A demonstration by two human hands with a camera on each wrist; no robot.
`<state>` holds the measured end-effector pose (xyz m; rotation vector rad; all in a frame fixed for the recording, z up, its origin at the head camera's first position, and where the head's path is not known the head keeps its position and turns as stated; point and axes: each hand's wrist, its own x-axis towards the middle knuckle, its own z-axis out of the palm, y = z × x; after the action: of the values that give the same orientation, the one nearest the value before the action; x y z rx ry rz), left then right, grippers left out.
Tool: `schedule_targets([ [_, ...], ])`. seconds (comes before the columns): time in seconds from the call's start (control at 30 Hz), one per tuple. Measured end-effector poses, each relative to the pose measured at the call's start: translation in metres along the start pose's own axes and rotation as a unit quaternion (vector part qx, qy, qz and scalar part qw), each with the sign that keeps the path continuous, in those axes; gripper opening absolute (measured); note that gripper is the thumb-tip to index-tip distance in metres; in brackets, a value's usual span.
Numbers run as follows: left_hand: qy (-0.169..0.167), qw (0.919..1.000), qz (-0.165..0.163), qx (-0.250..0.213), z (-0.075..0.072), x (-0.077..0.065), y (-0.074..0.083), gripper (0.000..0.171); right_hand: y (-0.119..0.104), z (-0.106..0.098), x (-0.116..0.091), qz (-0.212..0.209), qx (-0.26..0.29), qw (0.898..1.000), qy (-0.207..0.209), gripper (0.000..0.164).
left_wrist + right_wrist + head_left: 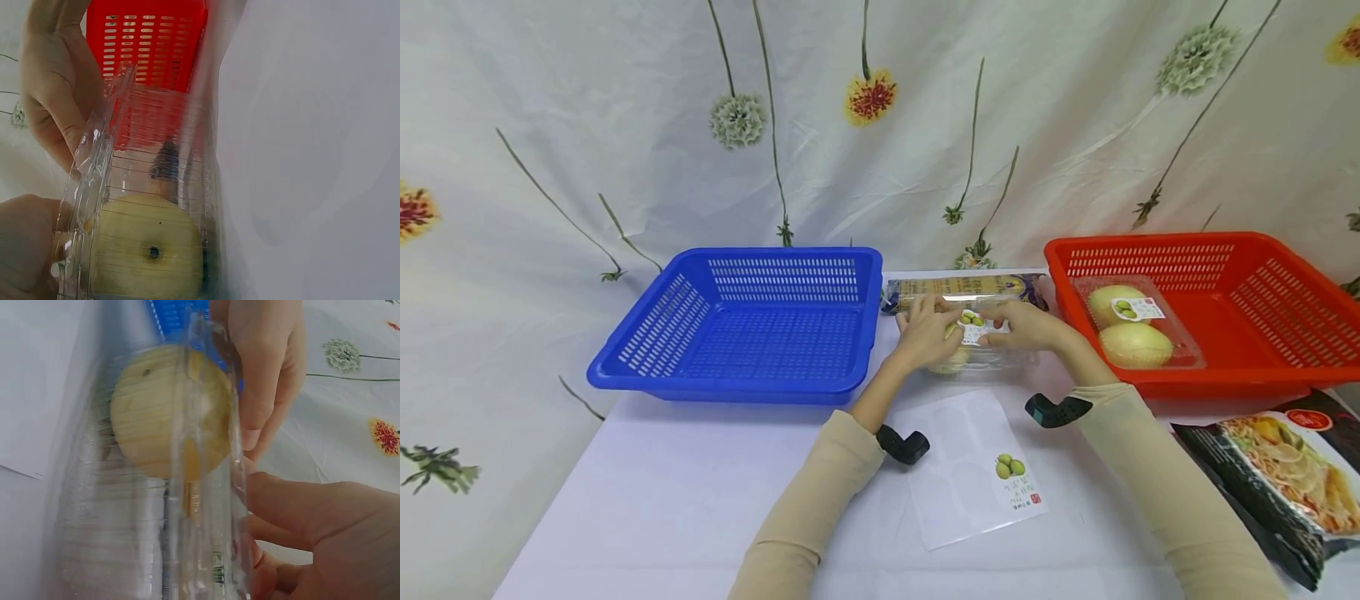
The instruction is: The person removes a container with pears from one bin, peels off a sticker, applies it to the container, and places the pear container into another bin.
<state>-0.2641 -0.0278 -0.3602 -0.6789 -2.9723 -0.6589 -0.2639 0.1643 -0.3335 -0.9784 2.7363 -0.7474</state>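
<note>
A clear plastic clamshell box [996, 360] with pale yellow round fruit [150, 247] inside stands near the table's back. Its printed label [973, 327], with green fruit drawn on it, lies on top between the hands. My left hand [927, 332] touches the lid at the label's left side, above the fruit. From the right, my right hand [1028, 325] touches the label's right end with thumb and fingertips. The right wrist view has the fruit [169, 412] behind the ribbed wall. Parts of the label are covered by fingers.
A blue basket [733, 387] stands left, a red basket [1240, 383] right with another labelled fruit box [1138, 329] in it. A long package [962, 287] lies behind the clamshell. In front lies a label sheet [962, 475]; a black noodle packet [1285, 475] is at right.
</note>
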Motion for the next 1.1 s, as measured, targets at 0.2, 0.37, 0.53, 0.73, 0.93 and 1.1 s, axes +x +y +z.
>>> schedule_targets([
  [0.2,0.05,0.9987,-0.003,-0.011,0.007,0.0,-0.002,0.041,0.001,0.014,-0.011,0.018,-0.005,0.995,0.103,0.043],
  [0.37,0.104,0.9931,-0.01,-0.052,0.011,-0.001,-0.004,0.04,-0.002,0.024,-0.028,0.028,0.017,0.983,0.182,0.035],
  [0.53,0.106,0.9884,-0.033,-0.103,0.011,-0.001,-0.01,0.048,-0.012,0.024,-0.044,0.055,0.031,0.977,0.203,0.018],
  [0.73,0.103,0.9719,-0.038,-0.208,0.01,0.0,-0.019,0.058,-0.029,0.026,-0.056,0.072,0.04,0.99,0.118,0.014],
  [0.93,0.106,0.9508,-0.048,-0.287,0.014,0.001,-0.024,0.069,-0.038,0.029,-0.058,0.101,0.031,0.994,0.029,0.023],
  [1.1,0.124,0.9297,-0.08,-0.337,0.015,-0.003,-0.022,0.082,-0.039,0.033,-0.06,0.123,0.047,0.991,0.02,0.035],
])
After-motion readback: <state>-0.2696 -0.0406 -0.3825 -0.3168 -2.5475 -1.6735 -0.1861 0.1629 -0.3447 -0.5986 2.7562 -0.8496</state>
